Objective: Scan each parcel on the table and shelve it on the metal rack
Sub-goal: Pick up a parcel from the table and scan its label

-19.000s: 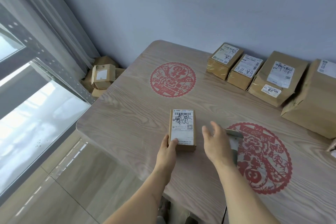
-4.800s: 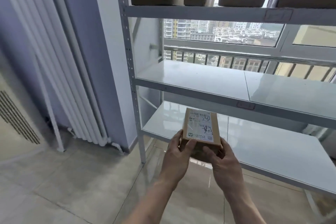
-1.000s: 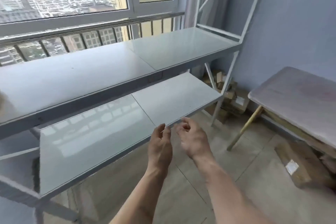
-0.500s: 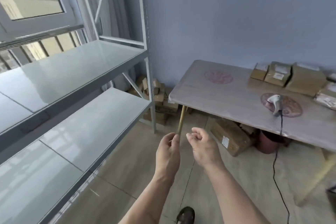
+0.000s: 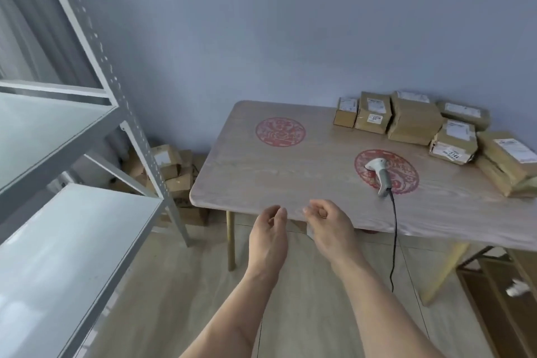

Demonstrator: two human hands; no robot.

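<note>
Parcels (image 5: 412, 122) lie clustered at the table's (image 5: 261, 183) far right corner, against the wall. The scanner (image 5: 379, 176) rests on the nearer red emblem, cable trailing over the edge. Left hand (image 5: 268, 237) and right hand (image 5: 329, 225) hover at the near edge, fingers loosely curled, holding nothing. The rack (image 5: 58, 212) stands to the left, its 2 visible shelves bare. Step in hand, apparently: fetching another parcel. Next move calls for reaching across the table to 1 box and bringing it near the scanner.

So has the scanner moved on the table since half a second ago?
No. The scanner lies on the same red paper-cut near the table's front edge as before, cord hanging off that edge. Only the camera turned.
</note>
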